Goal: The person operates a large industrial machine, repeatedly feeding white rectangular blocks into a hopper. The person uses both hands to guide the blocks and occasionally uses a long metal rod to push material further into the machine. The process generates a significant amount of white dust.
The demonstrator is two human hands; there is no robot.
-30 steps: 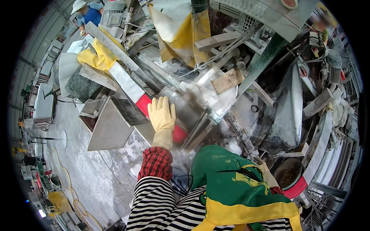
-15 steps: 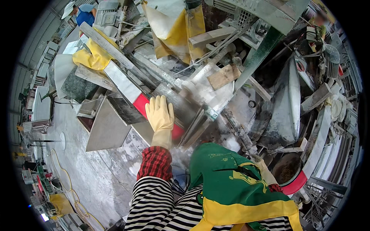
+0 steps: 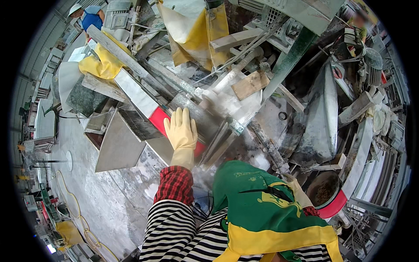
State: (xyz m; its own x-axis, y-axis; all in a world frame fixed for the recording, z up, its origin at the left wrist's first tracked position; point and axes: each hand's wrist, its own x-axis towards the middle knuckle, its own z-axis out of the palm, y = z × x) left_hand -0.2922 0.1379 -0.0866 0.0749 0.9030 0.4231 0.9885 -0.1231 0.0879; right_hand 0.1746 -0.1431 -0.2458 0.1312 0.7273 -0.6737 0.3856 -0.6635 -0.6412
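My left hand (image 3: 181, 133), in a cream rubber glove, lies flat with its fingers stretched out. It rests over the red end (image 3: 159, 120) of a long white board (image 3: 136, 94) that slants up to the left, beside a grey, dusty roller-like part (image 3: 192, 109). Most of my right hand (image 3: 301, 194) is hidden behind the green and yellow apron (image 3: 257, 187) I wear. Only a bit of its pale glove shows, and its fingers cannot be seen. Near it are a round, dark-bottomed container (image 3: 323, 191) and a red curved strip (image 3: 334, 207).
Grey panels (image 3: 120, 142) lean left of my left hand. A green steel beam (image 3: 290, 61) slants across the machine, near a wooden block (image 3: 250, 85). A metal hopper (image 3: 321, 118) stands at right. A yellow hose (image 3: 78, 207) lies on the floor. Another person (image 3: 89, 16) is at far left.
The whole view has shifted slightly, so things appear a little further left. My left hand stays flat on the red end. The person at far left shows more of an arm.
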